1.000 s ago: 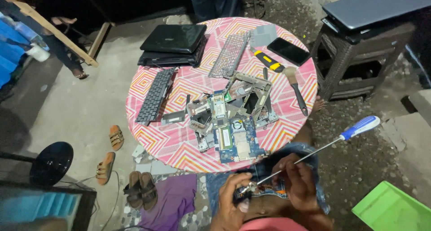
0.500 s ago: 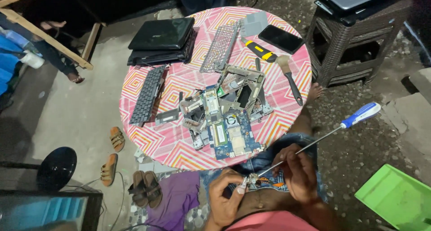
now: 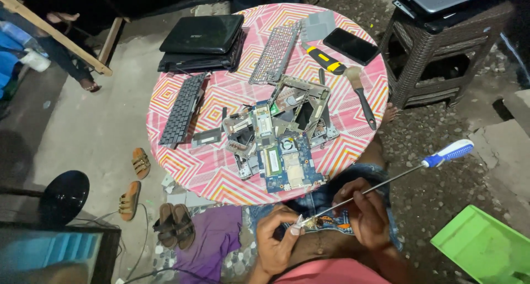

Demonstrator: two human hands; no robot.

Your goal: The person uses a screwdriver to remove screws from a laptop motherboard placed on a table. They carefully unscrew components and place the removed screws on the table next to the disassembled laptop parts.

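Note:
My left hand (image 3: 277,241) pinches a small metal part (image 3: 307,222) over my lap. My right hand (image 3: 364,212) grips the thin shaft of a long screwdriver (image 3: 386,182) with a blue and white handle; its tip meets the small part. Just ahead stands a round table with a pink zigzag cloth (image 3: 215,171). On it lie a blue circuit board (image 3: 287,165), a metal laptop frame (image 3: 301,107) and several loose pieces.
A black laptop stack (image 3: 201,41), two keyboards (image 3: 182,108) (image 3: 274,53), a yellow-black tool (image 3: 326,60), a brush (image 3: 361,93) and a phone (image 3: 350,45) lie on the table. A wicker stool (image 3: 441,52) stands right, a green tray (image 3: 486,248) lower right, sandals (image 3: 141,162) left.
My view has shifted so the table sits more to the right and lower. Both hands stay at my lap with the screwdriver tip at the small part.

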